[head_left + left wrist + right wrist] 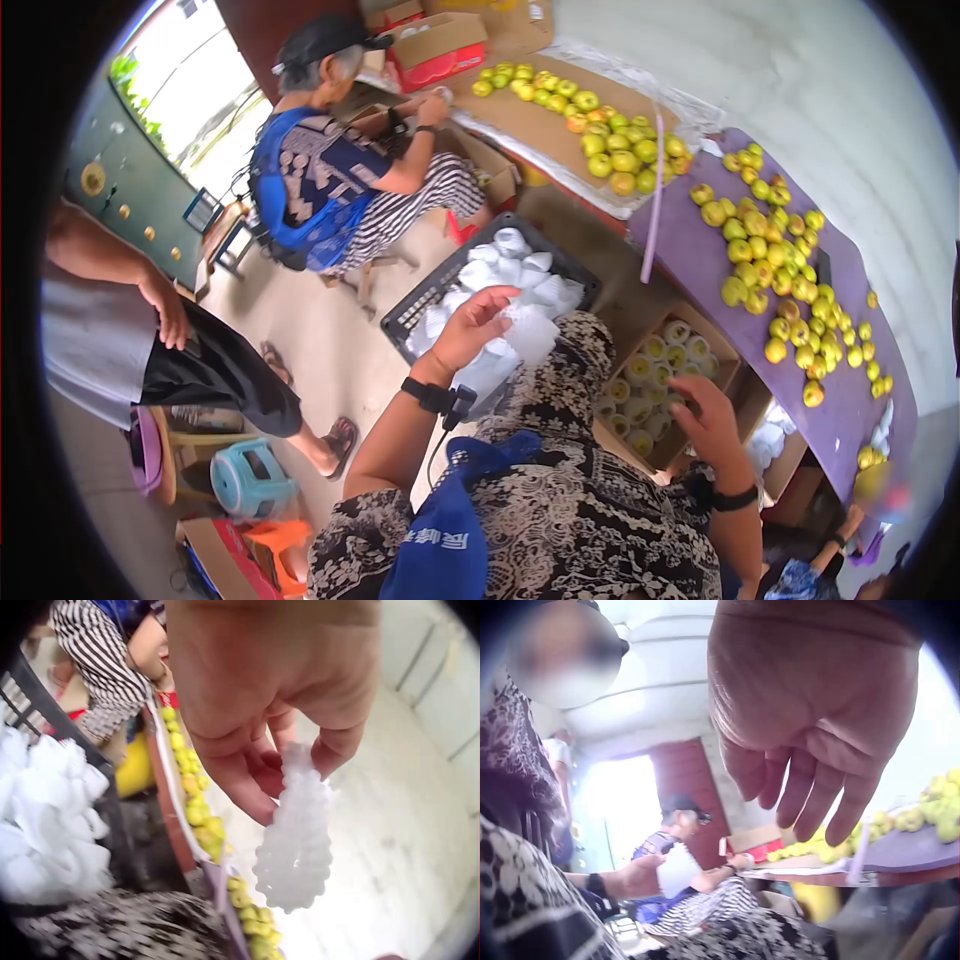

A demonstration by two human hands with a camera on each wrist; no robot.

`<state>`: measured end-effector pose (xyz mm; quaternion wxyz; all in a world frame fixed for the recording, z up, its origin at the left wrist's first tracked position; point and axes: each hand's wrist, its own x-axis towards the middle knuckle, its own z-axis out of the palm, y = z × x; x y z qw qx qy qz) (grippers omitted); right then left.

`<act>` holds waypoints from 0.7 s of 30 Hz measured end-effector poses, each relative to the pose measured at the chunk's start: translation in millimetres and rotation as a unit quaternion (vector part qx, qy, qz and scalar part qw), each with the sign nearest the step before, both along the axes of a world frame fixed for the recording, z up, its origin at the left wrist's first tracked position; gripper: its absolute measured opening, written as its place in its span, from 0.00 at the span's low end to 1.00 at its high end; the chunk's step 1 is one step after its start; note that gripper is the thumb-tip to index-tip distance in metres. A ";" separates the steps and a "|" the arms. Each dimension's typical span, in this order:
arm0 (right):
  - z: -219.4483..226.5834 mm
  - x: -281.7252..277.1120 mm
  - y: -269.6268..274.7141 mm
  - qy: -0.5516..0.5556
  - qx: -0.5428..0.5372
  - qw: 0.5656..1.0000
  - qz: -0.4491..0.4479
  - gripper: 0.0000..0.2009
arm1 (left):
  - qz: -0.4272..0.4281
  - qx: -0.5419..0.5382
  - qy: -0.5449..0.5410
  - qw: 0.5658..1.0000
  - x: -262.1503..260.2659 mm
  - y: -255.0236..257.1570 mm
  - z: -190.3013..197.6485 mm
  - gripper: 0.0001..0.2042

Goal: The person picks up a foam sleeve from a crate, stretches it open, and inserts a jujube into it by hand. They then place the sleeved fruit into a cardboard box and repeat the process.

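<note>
My left hand (468, 335) pinches a white foam net sleeve (531, 333) between thumb and fingers, above the black crate. In the left wrist view the sleeve (294, 847) hangs down from the fingertips of the hand (274, 682). My right hand (708, 420) is over the carton of netted apples (655, 375), holding nothing. The right wrist view shows that hand (810, 720) with its fingers hanging loosely apart. More white foam sleeves (505, 262) fill the black crate (400, 318).
Loose yellow-green apples (765, 255) lie on a purple-covered table (670, 215), others (620, 160) on a cardboard-covered one. A seated person (335, 170) in a cap works at the far left; another person (100, 300) is at the left edge. A blue stool (250, 478) stands below.
</note>
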<state>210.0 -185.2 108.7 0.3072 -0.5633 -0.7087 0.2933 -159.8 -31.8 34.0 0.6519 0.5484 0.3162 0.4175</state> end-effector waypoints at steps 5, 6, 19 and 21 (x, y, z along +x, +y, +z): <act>25.1 -44.7 15.0 0.085 0.067 0.994 0.004 0.20 | -0.227 0.146 0.015 0.963 78.6 -27.9 58.5 0.17; 25.0 -45.5 12.8 0.127 0.037 0.991 0.012 0.20 | -0.240 0.146 0.006 0.960 89.8 -32.4 58.0 0.17; 4.1 -14.5 -18.7 0.432 -0.086 0.898 -0.017 0.09 | -0.340 0.078 -0.141 0.927 144.0 -61.3 74.4 0.21; 5.3 -13.5 -18.5 0.436 -0.063 0.897 -0.024 0.08 | -0.349 0.032 -0.148 0.925 142.8 -62.8 75.1 0.21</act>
